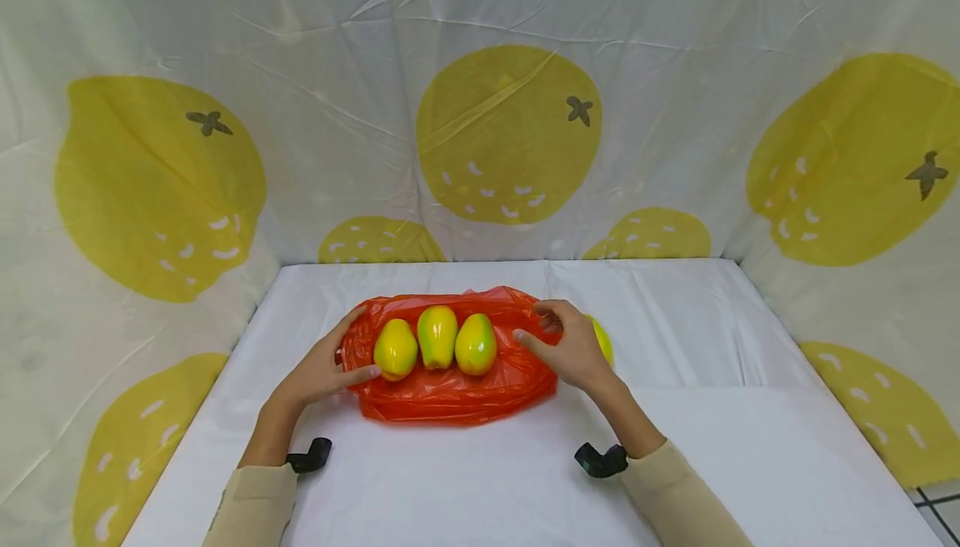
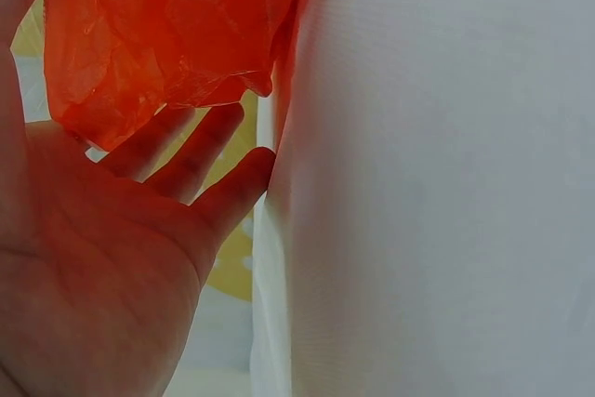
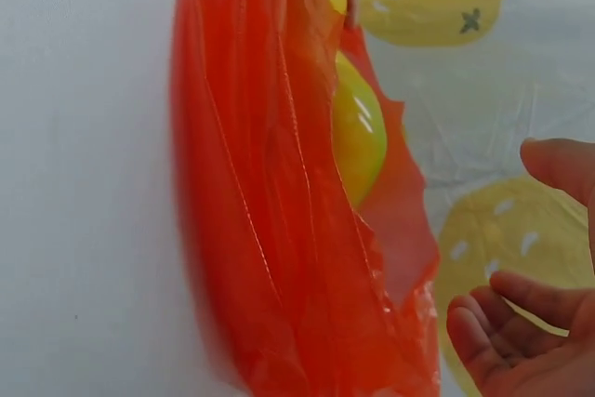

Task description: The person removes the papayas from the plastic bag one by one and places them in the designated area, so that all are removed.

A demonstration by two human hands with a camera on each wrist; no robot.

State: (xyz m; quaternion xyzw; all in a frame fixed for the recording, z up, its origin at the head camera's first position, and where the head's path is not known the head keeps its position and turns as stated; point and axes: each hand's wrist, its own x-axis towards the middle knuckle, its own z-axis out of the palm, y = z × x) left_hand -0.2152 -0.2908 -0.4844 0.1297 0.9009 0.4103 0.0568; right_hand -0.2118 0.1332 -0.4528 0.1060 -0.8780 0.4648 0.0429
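On the red bag (image 1: 457,403), between loosely spread hands (image 1: 318,372) (image 1: 573,351), head view shows three fruits (image 1: 437,337), right wrist two.

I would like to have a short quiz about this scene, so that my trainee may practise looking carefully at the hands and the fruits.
1. Count: in the head view, how many yellow-green fruits show within the outline of the red bag?
2. True or false: the left hand is at the left end of the red bag.
3. Choose: in the right wrist view, the thumb and forefinger of the right hand are (A) pinching a fruit, (B) pinching the bag, (C) apart.

Key: 1. Three. 2. True. 3. C.
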